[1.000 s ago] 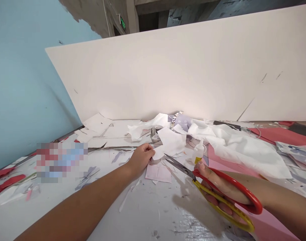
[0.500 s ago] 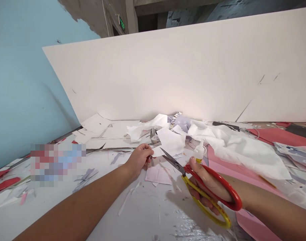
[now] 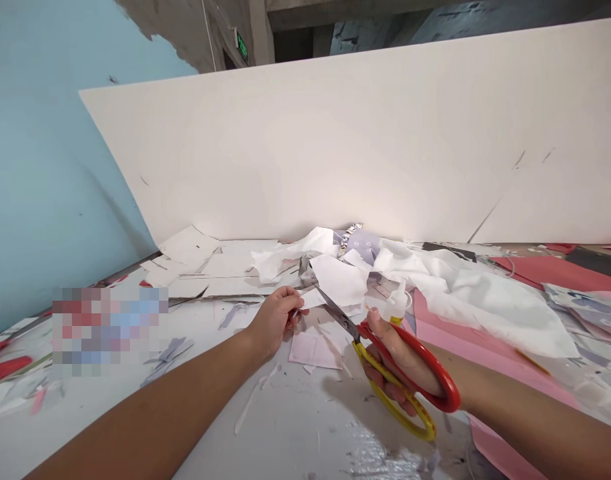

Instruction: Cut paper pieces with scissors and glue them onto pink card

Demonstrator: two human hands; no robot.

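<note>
My left hand (image 3: 277, 316) is closed in a pinch on the edge of a white paper piece (image 3: 341, 280) lying on the paper pile. My right hand (image 3: 398, 359) grips scissors (image 3: 390, 363) with a red upper loop and a yellow lower loop. Their blades (image 3: 335, 312) point up and left and reach the paper just right of my left fingers. A pale pink paper scrap (image 3: 314, 348) lies flat on the table under the blades. A small glue bottle (image 3: 396, 303) with a yellow base stands right behind my right hand.
A large white board (image 3: 365, 147) leans upright along the back of the table (image 3: 285, 427). Crumpled white tissue (image 3: 480, 293), pink sheets (image 3: 435, 330) and red sheets (image 3: 550, 270) spread to the right. Flat white offcuts (image 3: 210, 263) lie at back left. A blue wall (image 3: 40, 173) stands left.
My right hand has brought the scissors up and to the left, so the blades now reach the white paper held by my left hand. The left hand has hardly moved.
</note>
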